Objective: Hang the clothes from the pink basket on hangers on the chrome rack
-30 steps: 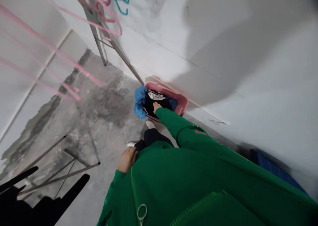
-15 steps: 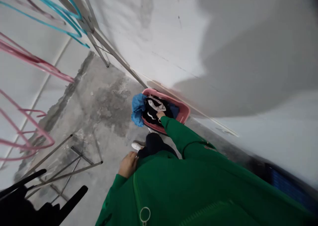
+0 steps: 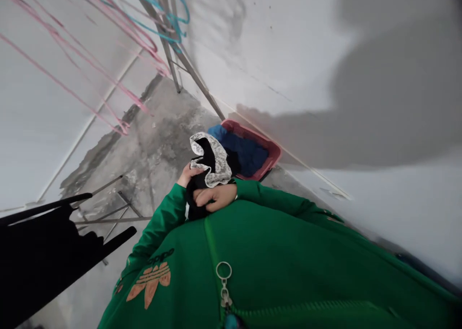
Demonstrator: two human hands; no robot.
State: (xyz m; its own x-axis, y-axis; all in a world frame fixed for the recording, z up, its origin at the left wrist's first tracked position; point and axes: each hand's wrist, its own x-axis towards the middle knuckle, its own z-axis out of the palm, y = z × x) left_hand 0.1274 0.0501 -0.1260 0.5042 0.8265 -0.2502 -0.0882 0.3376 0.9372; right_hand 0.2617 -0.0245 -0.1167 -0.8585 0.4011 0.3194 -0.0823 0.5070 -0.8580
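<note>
A black garment with white lace trim (image 3: 219, 163) is bunched up in front of my waist. My left hand (image 3: 188, 174) grips its left side, thumb over the cloth. Lower down, my right hand (image 3: 217, 197) is closed on the black fabric, its fingers curled. Just beyond the garment, a pink laundry basket (image 3: 276, 154) stands on the floor against the wall. Dark blue cloth (image 3: 250, 153) lies inside it, and brighter blue cloth (image 3: 217, 132) shows at its left end.
Pink hangers (image 3: 97, 64) and turquoise hangers (image 3: 176, 18) hang at upper left beside a metal rack (image 3: 197, 78). A black garment (image 3: 39, 256) hangs at lower left, in front of a thin metal frame (image 3: 121, 213) on the concrete floor (image 3: 144, 160).
My right hand has lifted the black lace-trimmed garment out of the basket to my waist. My left hand has moved from my side and taken hold of it too.
</note>
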